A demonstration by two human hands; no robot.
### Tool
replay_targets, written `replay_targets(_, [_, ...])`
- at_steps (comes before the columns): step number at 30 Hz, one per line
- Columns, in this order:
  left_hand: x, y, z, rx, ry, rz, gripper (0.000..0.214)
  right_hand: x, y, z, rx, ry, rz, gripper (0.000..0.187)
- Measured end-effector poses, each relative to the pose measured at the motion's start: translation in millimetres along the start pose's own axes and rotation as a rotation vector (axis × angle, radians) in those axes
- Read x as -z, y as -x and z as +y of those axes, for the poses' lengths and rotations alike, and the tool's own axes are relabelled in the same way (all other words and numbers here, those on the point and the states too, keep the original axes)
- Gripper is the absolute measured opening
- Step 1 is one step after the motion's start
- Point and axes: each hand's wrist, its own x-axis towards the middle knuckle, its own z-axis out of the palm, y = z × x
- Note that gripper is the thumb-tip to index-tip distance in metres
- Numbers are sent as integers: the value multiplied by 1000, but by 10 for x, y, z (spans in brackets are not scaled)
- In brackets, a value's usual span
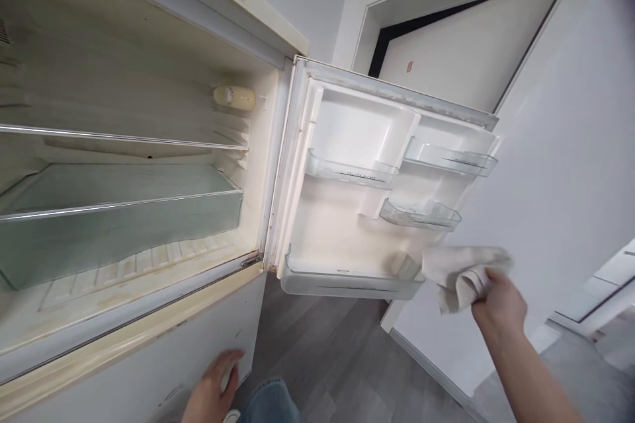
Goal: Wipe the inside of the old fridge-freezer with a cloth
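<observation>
A pale cloth (464,277), bunched and partly hanging, is in my right hand (501,307), whose fingers are closed round it. The cloth is blurred by motion and hovers by the outer edge of the open refrigerator door (337,218). My left hand (215,380) hangs low in front of the lower refrigerator door (198,350), its fingers loosely curved with a gap between thumb and forefinger. Nothing shows in its grasp. Clear shelf bins (352,287) line the inside of the open door.
The refrigerator compartment on the left holds a clear drawer (124,225), a glass shelf edge (114,137) and a yellowish lamp cover (235,98). Behind the door are a white wall (555,165) and a doorway (461,39). Grey flooring (337,350) lies below.
</observation>
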Motion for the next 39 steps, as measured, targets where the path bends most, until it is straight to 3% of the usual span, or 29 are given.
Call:
replay_targets(3, [285, -437, 813, -236, 48, 229, 36, 108, 184, -122, 295, 82, 195, 24])
replay_targets(5, [380, -653, 1267, -406, 8, 329, 41, 126, 382, -182, 515, 214, 199, 41])
replay_targets(7, [387, -807, 1563, -564, -85, 373, 50, 142, 527, -158, 755, 370, 133, 53])
replay_targets(9, [346, -910, 1694, -613, -174, 303, 55, 178, 552, -41, 1052, 528, 2, 53])
replay_targets(12, [301, -985, 1700, -601, -220, 200, 53, 225, 401, 181, 1431, 785, -298, 36])
replay_targets(14, [310, -997, 1672, -583, -213, 164, 50, 191, 262, 254, 1564, 925, -503, 32])
replay_targets(16, [337, -995, 1662, -565, -198, 142, 49, 83, 141, 245, 1666, 1008, -686, 40])
replay_targets(19, [366, -983, 1682, -545, -163, 139, 47, -160, 20, 172, 1811, 1059, -846, 44])
replay_targets(22, [369, -975, 1701, -531, -131, 152, 45, -379, 3, 131, 1866, 1142, -883, 34])
replay_targets(25, [366, -975, 1701, -526, -123, 151, 44, -483, 83, 74, 1800, 1263, -884, 23])
replay_targets(28, [360, -980, 1691, -537, -118, 156, 44, -456, 162, -51, 1779, 1275, -680, 20])
replay_targets(31, [345, -985, 1688, -536, -96, 181, 43, -362, 174, -179, 1856, 1165, -441, 22])
replay_targets(35, [334, -989, 1692, -526, -71, 197, 40, -303, 154, -240, 1927, 1178, -507, 34])
replay_targets(39, [347, -982, 1693, -522, -64, 190, 39, -321, 186, -117, 1716, 1279, -551, 41])
